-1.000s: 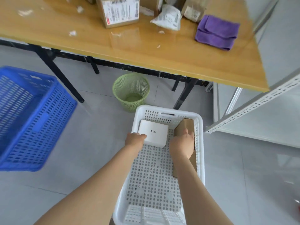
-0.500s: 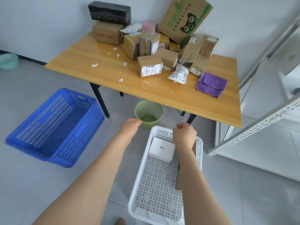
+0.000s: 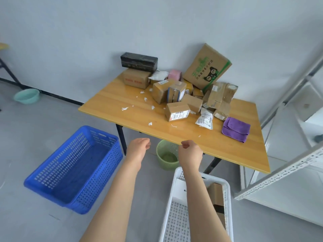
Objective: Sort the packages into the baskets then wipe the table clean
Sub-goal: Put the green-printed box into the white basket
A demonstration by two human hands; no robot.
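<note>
- Your left hand (image 3: pixel 138 151) and right hand (image 3: pixel 189 152) are hovering just before the near edge of the worktop (image 3: pixel 131 105), both loosely curled and carrying nothing
- Under your right arm the white basket (image 3: pixel 227 187) is holding a white box (image 3: pixel 179 189) and a brown box (image 3: pixel 215 192); the blue basket (image 3: pixel 97 180) is sitting on the floor to your left
- The packages are waiting on the worktop, and the labelled carton (image 3: pixel 177 111) is lying nearest you, at the front of the heap; it is looking stiff and probably light, so you are best gripping it across its two short sides
- Just right of it the white mailer bag (image 3: pixel 204 119) is lying flat; it is likely soft and slippery, so you are safer gathering its middle than pinching a corner
- The purple cloth (image 3: pixel 236 129) is lying folded near the right edge, limp and easy to bunch, for the paper scraps (image 3: pixel 125 108) later
- Farther back the boxes are leaning on one another, with the green-printed carton (image 3: pixel 206 67) tilting over them, so you are wiser lifting from the top
- At the far left the black box (image 3: pixel 139 62) is resting on the red-printed box (image 3: pixel 136 78); long and rigid, it is asking for both hands at its ends
</note>
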